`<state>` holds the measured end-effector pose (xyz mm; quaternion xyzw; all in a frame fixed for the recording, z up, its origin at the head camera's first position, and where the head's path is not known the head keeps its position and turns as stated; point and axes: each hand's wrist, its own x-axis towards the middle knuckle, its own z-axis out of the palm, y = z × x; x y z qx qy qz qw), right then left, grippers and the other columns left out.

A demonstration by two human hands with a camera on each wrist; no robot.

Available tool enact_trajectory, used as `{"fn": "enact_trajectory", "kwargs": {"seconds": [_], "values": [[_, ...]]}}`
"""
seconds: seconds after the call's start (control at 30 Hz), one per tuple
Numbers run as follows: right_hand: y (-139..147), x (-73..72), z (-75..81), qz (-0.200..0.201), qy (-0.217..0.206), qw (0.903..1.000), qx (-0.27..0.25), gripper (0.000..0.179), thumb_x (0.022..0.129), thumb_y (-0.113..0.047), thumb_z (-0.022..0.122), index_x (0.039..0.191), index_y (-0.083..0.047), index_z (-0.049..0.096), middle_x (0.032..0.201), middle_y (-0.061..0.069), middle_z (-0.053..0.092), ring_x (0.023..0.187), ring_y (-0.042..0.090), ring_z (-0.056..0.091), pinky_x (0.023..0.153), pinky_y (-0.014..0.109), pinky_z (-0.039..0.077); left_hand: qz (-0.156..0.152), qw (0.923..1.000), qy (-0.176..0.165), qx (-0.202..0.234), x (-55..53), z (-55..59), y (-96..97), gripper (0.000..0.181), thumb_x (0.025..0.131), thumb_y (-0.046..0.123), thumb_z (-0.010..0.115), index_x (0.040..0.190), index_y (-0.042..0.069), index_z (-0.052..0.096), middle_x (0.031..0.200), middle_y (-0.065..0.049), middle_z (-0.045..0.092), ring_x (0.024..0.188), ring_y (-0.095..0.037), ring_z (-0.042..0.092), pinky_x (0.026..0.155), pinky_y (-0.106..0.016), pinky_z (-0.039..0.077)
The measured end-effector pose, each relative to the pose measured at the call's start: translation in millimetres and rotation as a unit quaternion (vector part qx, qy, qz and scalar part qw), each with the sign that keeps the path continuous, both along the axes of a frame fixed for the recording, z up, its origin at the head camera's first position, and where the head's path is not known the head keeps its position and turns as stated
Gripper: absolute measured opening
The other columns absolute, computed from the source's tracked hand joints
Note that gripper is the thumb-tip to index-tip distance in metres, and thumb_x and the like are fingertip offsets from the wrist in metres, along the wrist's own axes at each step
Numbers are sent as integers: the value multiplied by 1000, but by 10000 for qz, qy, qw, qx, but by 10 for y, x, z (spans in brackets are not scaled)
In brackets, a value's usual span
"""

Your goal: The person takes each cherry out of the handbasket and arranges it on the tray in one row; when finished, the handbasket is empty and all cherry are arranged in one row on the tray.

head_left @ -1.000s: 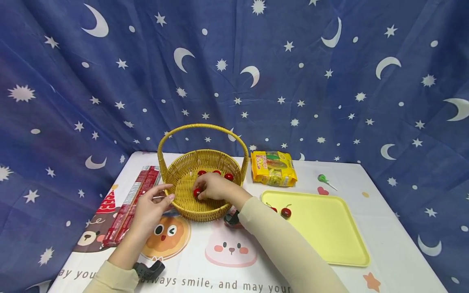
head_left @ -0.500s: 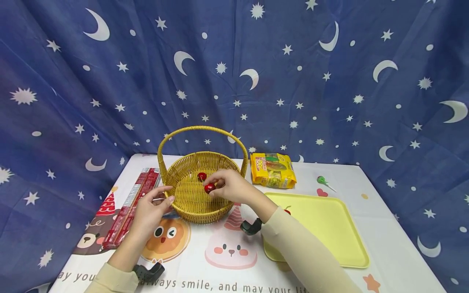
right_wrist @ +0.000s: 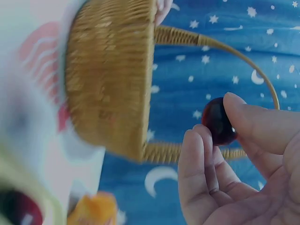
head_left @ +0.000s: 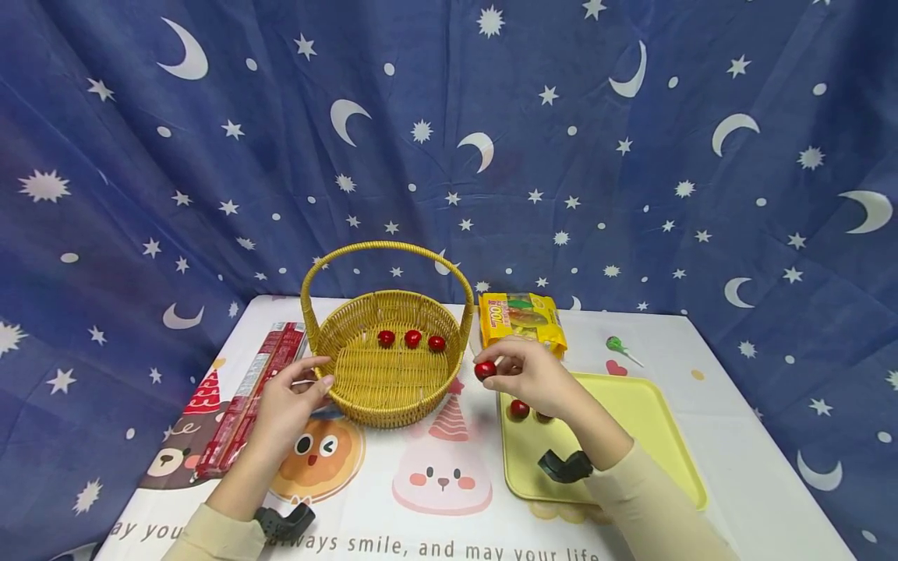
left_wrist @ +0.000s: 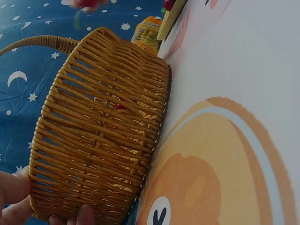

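Cherry (head_left: 485, 370) sits pinched in the right hand (head_left: 528, 376), well apart from the left hand (head_left: 290, 392), which grips the basket (head_left: 393, 414).

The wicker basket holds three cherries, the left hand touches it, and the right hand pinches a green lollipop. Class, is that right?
Not quite: the right hand pinches a red cherry, as the head view shows; the green lollipop lies on the table. The wicker basket holds three cherries, and the left hand touches it.

From here I count six cherries (head_left: 413, 339): three in one basket (head_left: 393, 417), two on one tray (head_left: 645, 409), one in the right fingers (right_wrist: 192, 161); one yellow bag (head_left: 522, 319), one lollipop (head_left: 617, 344), red packets (head_left: 235, 428) uncountable.
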<state>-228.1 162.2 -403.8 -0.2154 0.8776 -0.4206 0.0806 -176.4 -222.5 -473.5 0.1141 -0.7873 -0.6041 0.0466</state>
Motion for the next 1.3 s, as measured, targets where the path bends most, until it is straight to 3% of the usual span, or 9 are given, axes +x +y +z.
{"fn": "enact_trajectory", "kwargs": {"seconds": [0.2, 0.4, 0.53, 0.73, 0.97, 1.3], "values": [[519, 69, -202, -644, -107, 9978, 118, 30, 90, -8, 85, 119, -14, 79, 115, 9, 74, 83, 21, 68, 61, 30, 60, -1, 9999, 70, 75, -4, -11, 1, 43, 105, 14, 71, 146, 9, 64, 117, -14, 61, 94, -6, 69, 85, -28, 69], [933, 127, -405, -1124, -37, 9929, 384, 28, 90, -8, 85, 117, -10, 79, 115, 11, 74, 87, 16, 70, 74, 24, 59, 44, 9998, 119, 142, -4, -23, 0, 41, 105, 13, 71, 145, 8, 64, 118, -14, 65, 93, -7, 71, 85, -29, 69], [1100, 167, -526, -1323, -224, 9887, 668, 28, 89, -7, 86, 117, -10, 78, 114, 10, 76, 88, 17, 69, 71, 25, 57, 39, 9998, 144, 110, 1, -32, 1, 41, 105, 13, 71, 145, 8, 64, 119, -15, 66, 94, -7, 71, 86, -28, 69], [1230, 176, -663, -1427, -461, 9840, 958, 28, 89, -7, 86, 116, -9, 78, 109, 10, 76, 89, 21, 66, 65, 27, 56, 51, 9997, 185, 156, -7, -38, 3, 42, 105, 12, 71, 145, 8, 64, 121, -15, 65, 98, -12, 73, 85, -28, 69], [1254, 130, -737, -1418, -585, 9826, 1046, 29, 87, -5, 86, 115, -8, 78, 105, 9, 73, 92, 23, 64, 68, 30, 55, 78, 9995, 220, 192, -6, -41, 13, 41, 104, 11, 72, 144, 7, 65, 114, -13, 63, 92, -6, 71, 83, -26, 69], [1244, 122, -776, -1240, -420, 9849, 1135, 28, 87, -6, 87, 113, -10, 79, 105, 7, 73, 95, 22, 62, 78, 33, 53, 64, 9996, 205, 158, -10, -43, 3, 42, 104, 11, 72, 145, 7, 64, 114, -12, 62, 92, -4, 69, 85, -27, 69]]}}
